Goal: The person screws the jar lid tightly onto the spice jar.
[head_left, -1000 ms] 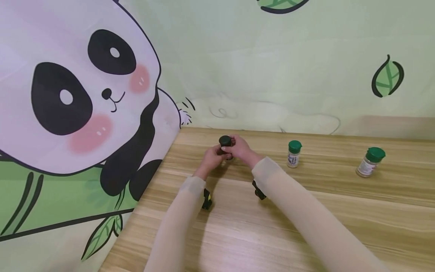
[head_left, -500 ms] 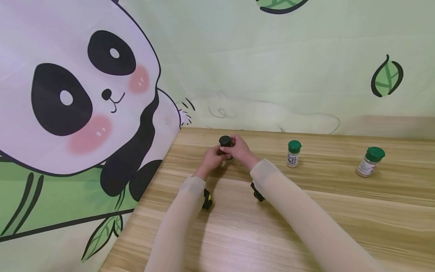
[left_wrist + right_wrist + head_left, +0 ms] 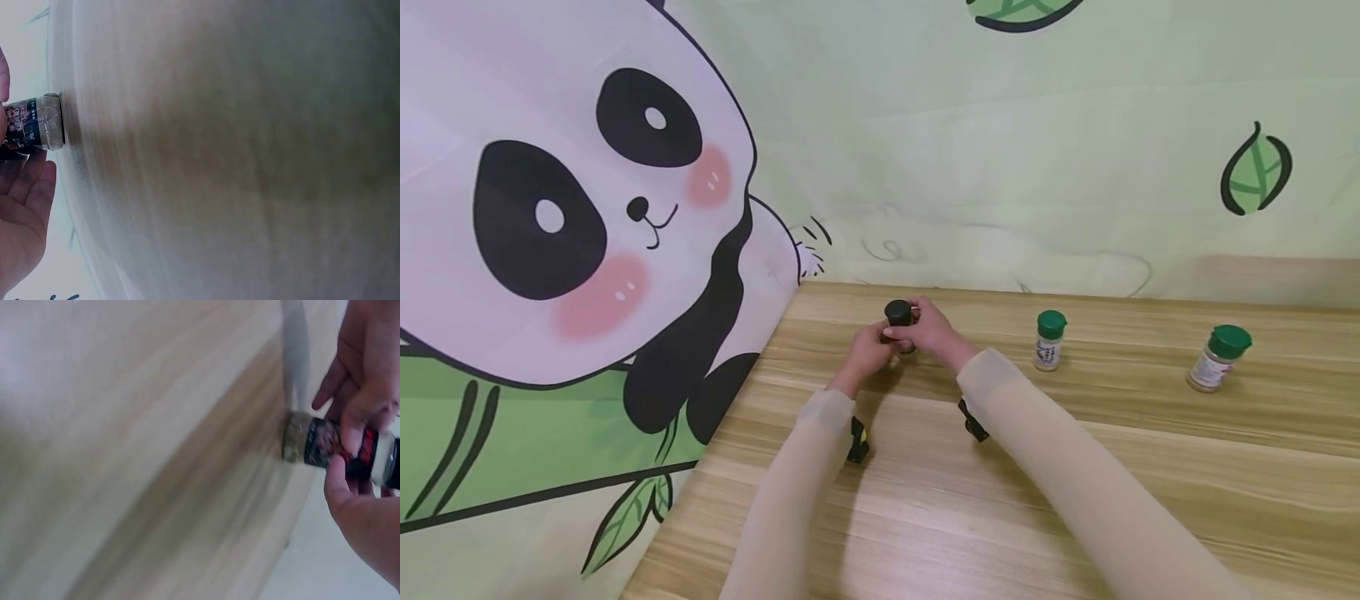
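A small spice jar [image 3: 898, 312] with a black lid and a dark label is held upright near the table's back left. My left hand [image 3: 868, 352] grips it from the left and my right hand [image 3: 931, 328] from the right. In the right wrist view, thumbs lie across the black and red label of the jar [image 3: 322, 441]. The clear base of the jar [image 3: 51, 120] shows in the left wrist view, at the tabletop; whether it touches, I cannot tell. Fingers hide part of its body.
Two spice jars with green lids stand to the right, a nearer one [image 3: 1048, 342] and a farther one [image 3: 1217, 360]. The wooden table [image 3: 925, 517] ends at a green wall cloth [image 3: 1000, 167] printed with a panda and leaves. Black wrist devices [image 3: 858, 440] hang below the sleeves.
Both hands stay round the jar with almost no movement. The right forearm shifts very slightly. The green-lidded jars stay in place.
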### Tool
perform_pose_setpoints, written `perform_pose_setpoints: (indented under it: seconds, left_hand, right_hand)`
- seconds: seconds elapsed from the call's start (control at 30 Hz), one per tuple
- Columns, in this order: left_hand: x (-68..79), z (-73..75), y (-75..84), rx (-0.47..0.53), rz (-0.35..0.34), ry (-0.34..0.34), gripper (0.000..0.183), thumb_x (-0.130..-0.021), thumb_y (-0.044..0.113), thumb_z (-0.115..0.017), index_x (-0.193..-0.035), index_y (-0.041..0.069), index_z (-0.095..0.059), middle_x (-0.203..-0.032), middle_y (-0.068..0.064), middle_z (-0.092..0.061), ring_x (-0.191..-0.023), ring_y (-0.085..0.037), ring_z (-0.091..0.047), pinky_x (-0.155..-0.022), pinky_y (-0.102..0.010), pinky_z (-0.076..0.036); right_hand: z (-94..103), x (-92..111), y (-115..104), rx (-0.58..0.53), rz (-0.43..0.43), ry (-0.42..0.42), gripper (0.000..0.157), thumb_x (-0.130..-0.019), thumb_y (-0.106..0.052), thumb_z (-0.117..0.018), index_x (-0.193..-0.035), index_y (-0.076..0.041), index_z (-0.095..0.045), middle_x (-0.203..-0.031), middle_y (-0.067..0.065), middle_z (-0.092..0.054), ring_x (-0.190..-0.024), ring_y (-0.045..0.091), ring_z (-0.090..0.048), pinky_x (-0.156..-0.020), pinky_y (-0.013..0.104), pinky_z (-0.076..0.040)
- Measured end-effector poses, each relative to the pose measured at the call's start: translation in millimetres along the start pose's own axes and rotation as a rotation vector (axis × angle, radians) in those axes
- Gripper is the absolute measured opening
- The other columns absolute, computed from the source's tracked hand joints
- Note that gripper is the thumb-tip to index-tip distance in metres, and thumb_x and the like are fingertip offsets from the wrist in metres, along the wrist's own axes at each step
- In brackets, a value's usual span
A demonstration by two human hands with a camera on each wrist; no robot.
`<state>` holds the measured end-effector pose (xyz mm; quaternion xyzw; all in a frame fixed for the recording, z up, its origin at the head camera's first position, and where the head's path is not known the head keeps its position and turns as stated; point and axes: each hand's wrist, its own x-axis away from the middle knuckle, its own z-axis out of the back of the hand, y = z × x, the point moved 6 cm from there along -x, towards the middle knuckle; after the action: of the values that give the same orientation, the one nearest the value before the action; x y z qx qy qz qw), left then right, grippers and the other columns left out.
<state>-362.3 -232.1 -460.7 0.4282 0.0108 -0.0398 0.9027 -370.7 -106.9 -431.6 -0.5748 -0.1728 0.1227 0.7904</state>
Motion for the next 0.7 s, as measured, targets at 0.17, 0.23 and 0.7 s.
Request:
perform_pose_setpoints:
  seconds: [0.17, 0.23, 0.7]
  left_hand:
    - [-0.4, -0.8, -0.1, 0.015, -0.001, -0.002, 0.037, -0.089, 0.027, -0.074, -0.118, 0.005, -0.069, -0.113, -0.016, -0.074, -0.099, -0.024, -0.069, -0.087, -0.034, -0.055]
    - [1.3, -1.8, 1.3, 0.010, 0.036, -0.005, 0.037, -0.090, 0.021, -0.072, -0.123, 0.004, -0.067, -0.119, -0.019, -0.071, -0.107, -0.028, -0.068, -0.094, -0.039, -0.053]
    - [3.7, -4.8, 4.5, 0.024, 0.059, 0.000, 0.037, -0.090, 0.016, -0.072, -0.124, 0.003, -0.066, -0.120, -0.019, -0.071, -0.111, -0.030, -0.067, -0.094, -0.038, -0.053]
  right_hand:
    - [3.9, -3.7, -3.8, 0.024, 0.002, -0.132, 0.070, -0.094, -0.012, -0.066, -0.152, 0.000, -0.028, -0.147, 0.027, -0.046, -0.136, 0.038, -0.047, -0.111, 0.046, -0.043]
    - [4.8, -6.6, -4.3, 0.045, 0.010, -0.163, 0.067, -0.095, -0.010, -0.064, -0.151, 0.001, -0.030, -0.145, 0.028, -0.047, -0.134, 0.038, -0.049, -0.109, 0.045, -0.045]
    - [6.3, -11.8, -4.7, 0.127, -0.001, -0.181, 0.054, -0.098, -0.012, -0.059, -0.147, -0.002, -0.039, -0.144, 0.027, -0.050, -0.131, 0.038, -0.052, -0.105, 0.043, -0.047]
